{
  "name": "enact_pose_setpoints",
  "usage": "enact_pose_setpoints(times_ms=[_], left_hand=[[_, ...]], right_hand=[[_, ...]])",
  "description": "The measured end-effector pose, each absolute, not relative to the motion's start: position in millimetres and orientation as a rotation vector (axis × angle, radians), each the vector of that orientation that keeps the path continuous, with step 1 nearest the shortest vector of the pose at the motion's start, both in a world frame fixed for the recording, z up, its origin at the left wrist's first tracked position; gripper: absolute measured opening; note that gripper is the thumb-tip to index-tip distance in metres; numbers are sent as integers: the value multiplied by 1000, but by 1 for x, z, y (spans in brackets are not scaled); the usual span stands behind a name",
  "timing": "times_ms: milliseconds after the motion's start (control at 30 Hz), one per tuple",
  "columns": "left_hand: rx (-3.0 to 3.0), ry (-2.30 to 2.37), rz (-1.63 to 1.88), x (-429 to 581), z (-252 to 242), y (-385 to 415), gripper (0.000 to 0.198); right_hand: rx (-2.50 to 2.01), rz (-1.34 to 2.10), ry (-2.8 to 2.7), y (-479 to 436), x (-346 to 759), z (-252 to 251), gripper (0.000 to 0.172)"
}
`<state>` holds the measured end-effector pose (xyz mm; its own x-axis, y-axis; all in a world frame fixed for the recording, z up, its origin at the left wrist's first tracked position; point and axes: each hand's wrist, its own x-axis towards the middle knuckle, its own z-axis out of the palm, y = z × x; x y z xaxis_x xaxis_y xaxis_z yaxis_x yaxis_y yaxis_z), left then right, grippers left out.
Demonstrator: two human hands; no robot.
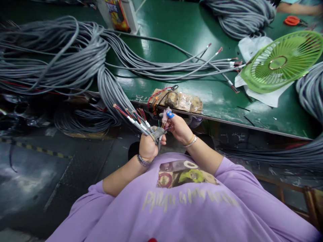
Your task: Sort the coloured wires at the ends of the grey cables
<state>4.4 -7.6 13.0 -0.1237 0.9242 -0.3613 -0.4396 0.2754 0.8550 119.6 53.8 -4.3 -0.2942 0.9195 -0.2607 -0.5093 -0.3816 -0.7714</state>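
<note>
Fingers of the left hand (148,147) close round smooth, slim grey cables (140,127), their stripped coloured ends splayed toward ten and eleven o'clock. At its two o'clock, the right hand (180,128) pinches thin wires (164,125), blue wrap (170,114) on one tip. Both forearms slant inward before the glossy green worktop (171,20).

Wires (163,125) nr R fingers (170,115) too sm., co-worker's arm (300,9) cropped, shirt txt (163,201) blurry

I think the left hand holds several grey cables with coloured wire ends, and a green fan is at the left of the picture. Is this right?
Not entirely: in the head view, the green fan is at the right. The left hand does hold several grey cables.
</note>
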Motion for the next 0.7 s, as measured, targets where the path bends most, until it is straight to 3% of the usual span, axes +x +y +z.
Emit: enact_pose_setpoints(times_ms=[200,400,700], left_hand=[[557,1163,1266,4,12,-6,33],[525,1142,1300,5,12,-5,28],[557,1190,1275,6,7,-3,31]], right_hand=[[-906,1836,-699,54,119,-4,41],[-1035,1490,-758,54,115,-11,48],[-920,1880,-429,64,104,-2,50]])
